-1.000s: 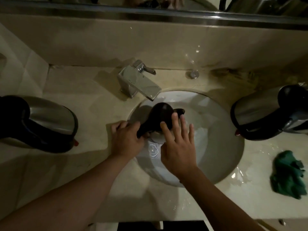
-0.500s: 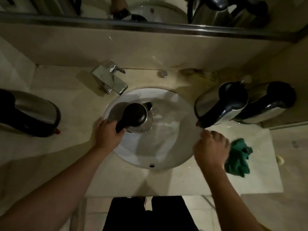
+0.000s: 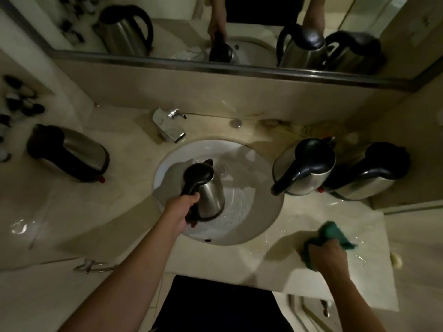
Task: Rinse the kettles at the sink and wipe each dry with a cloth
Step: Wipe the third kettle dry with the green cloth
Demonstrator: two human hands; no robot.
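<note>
A steel kettle [image 3: 211,195] with a black lid and handle stands upright over the white sink basin [image 3: 251,224]. My left hand [image 3: 184,207] grips its black handle from the near side. My right hand [image 3: 326,254] grips a crumpled green cloth [image 3: 332,233] just above the wet counter, to the right of the basin. Two more steel kettles [image 3: 305,168] [image 3: 366,173] stand side by side on the counter right of the sink. Another kettle [image 3: 69,156] sits on the counter at the far left.
The chrome tap [image 3: 169,127] stands behind the basin at the left. A mirror [image 3: 215,32] runs along the wall above. Water pools on the beige counter [image 3: 107,212] near the cloth. The counter's front edge is close to my body.
My right hand has moved off the kettle, over to the right, and picked up the green cloth. My left hand has tilted the kettle upright in the basin. The camera pulled back.
</note>
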